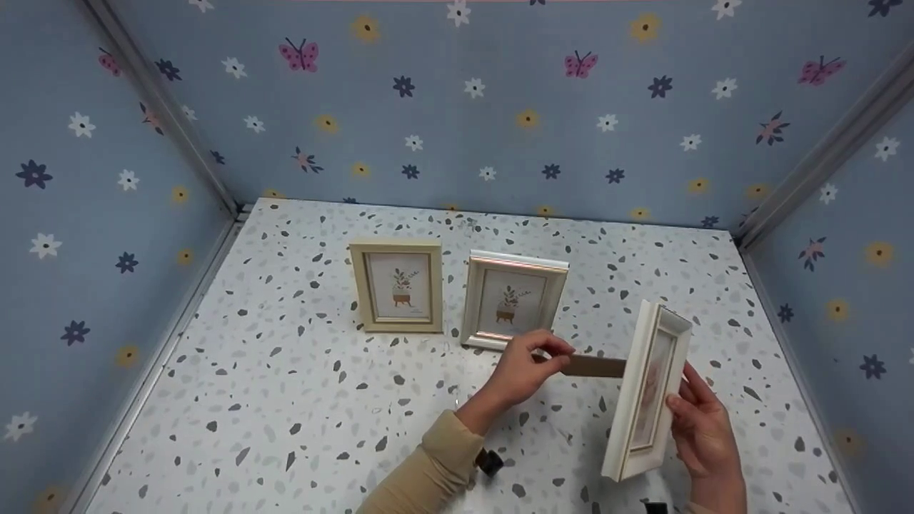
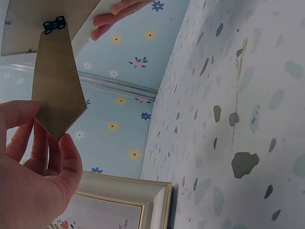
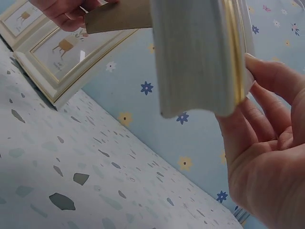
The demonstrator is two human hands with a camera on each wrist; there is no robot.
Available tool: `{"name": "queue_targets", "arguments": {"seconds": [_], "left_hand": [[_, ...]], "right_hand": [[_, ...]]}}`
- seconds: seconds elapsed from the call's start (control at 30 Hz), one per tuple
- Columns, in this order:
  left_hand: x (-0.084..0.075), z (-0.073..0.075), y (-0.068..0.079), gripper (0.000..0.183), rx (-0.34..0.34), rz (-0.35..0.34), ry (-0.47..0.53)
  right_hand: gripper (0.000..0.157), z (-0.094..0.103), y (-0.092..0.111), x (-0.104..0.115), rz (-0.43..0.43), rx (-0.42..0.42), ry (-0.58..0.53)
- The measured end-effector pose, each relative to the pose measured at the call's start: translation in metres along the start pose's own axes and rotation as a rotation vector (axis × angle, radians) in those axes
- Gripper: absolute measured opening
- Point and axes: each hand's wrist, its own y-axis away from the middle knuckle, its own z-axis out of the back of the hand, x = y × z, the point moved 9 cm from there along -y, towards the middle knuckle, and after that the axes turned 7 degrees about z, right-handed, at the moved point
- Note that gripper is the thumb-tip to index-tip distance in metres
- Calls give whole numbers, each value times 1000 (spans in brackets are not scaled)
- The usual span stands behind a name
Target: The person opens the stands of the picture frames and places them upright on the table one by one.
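A white picture frame with gold inner trim [image 1: 623, 428] is held up off the table by my right hand [image 1: 707, 428], thumb on its front edge and fingers behind. From its back sticks out a brown easel stand [image 1: 594, 366], joined by a dark hinge [image 2: 54, 25] in the left wrist view. My left hand [image 1: 525, 371] pinches the free end of that stand between thumb and fingers. The right wrist view shows the frame's thick side edge [image 3: 193, 62], with my right hand [image 3: 271, 143] gripping the far side.
Two more picture frames stand upright behind: a cream one [image 1: 396, 325] at left and a silver-white one [image 1: 471, 300] beside it, near my left hand. The speckled table [image 1: 285, 385] meets blue flowered walls [image 1: 457, 107] at the back and sides.
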Motion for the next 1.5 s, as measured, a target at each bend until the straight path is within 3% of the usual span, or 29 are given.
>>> {"name": "queue_targets", "arguments": {"seconds": [0.57, 1.17, 1.33, 1.5], "left_hand": [[2, 6, -1, 18, -29, 24, 27], [1, -5, -3, 23, -6, 44, 130], [1, -8, -3, 24, 12, 36, 141], [3, -10, -3, 27, 25, 59, 147]], "right_hand": [[56, 7, -2, 5, 32, -82, 92], [54, 23, -3, 12, 95, -467, 163], [55, 27, -2, 14, 110, -566, 245], [56, 26, -3, 15, 141, -594, 356]]}}
